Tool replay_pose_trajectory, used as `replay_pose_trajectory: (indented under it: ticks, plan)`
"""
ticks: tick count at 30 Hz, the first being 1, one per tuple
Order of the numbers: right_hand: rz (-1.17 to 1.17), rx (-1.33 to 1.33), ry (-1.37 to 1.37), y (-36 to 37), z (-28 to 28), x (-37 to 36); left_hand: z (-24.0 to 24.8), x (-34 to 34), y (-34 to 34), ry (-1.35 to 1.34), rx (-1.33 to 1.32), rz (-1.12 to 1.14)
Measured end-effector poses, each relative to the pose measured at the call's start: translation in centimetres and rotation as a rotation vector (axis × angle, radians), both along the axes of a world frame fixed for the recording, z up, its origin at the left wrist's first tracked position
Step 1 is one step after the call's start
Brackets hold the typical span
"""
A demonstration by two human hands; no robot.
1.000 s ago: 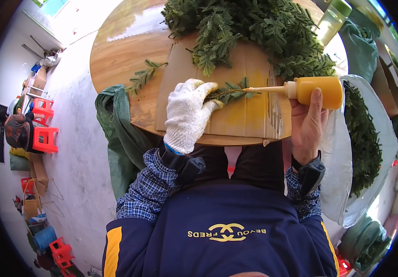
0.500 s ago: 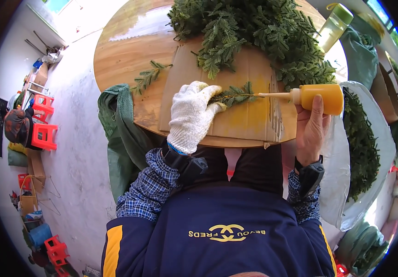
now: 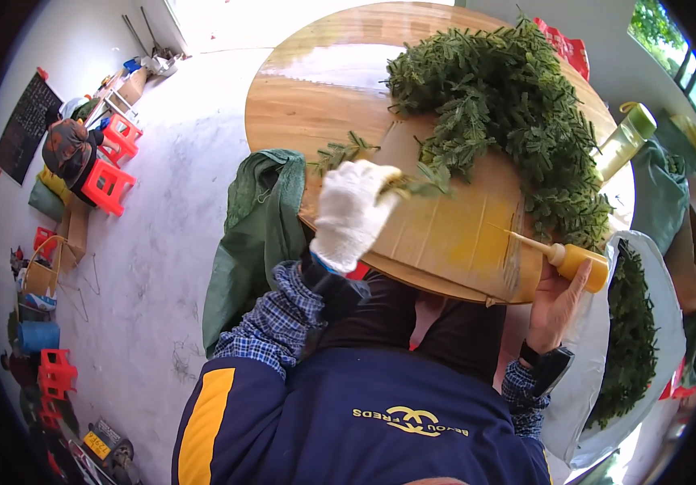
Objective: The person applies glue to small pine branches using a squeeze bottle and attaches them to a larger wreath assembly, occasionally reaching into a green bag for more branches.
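My left hand (image 3: 352, 212), in a white knit glove, pinches the end of a small green conifer-like sprig (image 3: 433, 182) above the left part of a cardboard sheet (image 3: 445, 250). The sprig is slightly blurred. In my bare right hand (image 3: 556, 305) is a yellow squeeze bottle (image 3: 584, 265), tipped on its side. Its long thin nozzle points left over the cardboard's right edge, apart from the sprig. Yellow stains mark the cardboard. Just beyond my gloved hand, a loose sprig (image 3: 346, 151) lies on the round wooden table (image 3: 299, 89).
A large heap of green sprigs (image 3: 493, 89) covers the table's far right. A clear green-lidded bottle (image 3: 630, 137) stands at its right edge. A green sack (image 3: 255, 242) hangs at the left; a white sack (image 3: 639, 242) with greenery sits at the right. Red stools (image 3: 105, 186) stand far left.
The sprig has come away from the bottle's nozzle and moved left and away from me with my left hand. The right hand has lowered, still holding the bottle. The view has shifted.
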State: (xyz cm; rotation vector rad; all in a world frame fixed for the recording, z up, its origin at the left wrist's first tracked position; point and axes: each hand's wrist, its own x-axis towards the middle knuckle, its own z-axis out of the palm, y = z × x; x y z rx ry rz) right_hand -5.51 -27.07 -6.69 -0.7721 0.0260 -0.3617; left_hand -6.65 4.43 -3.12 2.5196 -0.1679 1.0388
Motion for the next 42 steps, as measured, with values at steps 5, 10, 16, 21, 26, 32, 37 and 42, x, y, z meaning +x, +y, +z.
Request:
replay_pose_trajectory:
  ticks: [5, 10, 16, 21, 26, 32, 37, 42]
  plan:
    - [0.057, 0.084, 0.009, 1.1, -1.0, -0.1, 1.3, 1.9, 7.6, 0.053, 0.175, 0.320]
    - [0.053, 0.145, 0.002, 1.4, -1.4, 0.0, 1.3, 2.9, 7.1, -0.077, 0.333, 0.428]
    - [0.062, 0.189, -0.011, 1.1, -1.9, -0.1, 1.4, 4.5, -0.9, 0.029, -0.046, -0.119]
    - [0.122, 0.270, -0.014, 1.0, -2.1, -0.2, 0.5, 5.7, -4.2, 0.146, -0.033, -0.083]
    - [0.179, 0.328, -0.021, 0.6, -2.2, -0.1, 1.5, 6.0, -3.9, 0.028, -0.419, -0.196]
    - [0.188, 0.344, -0.046, 0.5, -2.3, 0.0, 2.4, 7.3, -2.9, 0.112, -0.275, -0.119]
    - [0.187, 0.340, -0.049, 0.6, -2.5, 0.0, 1.1, 7.6, -1.6, 0.087, -0.112, -0.083]
    - [0.185, 0.350, -0.043, 0.6, -2.5, 0.1, 2.2, 6.9, -2.5, -0.174, -0.058, -0.140]
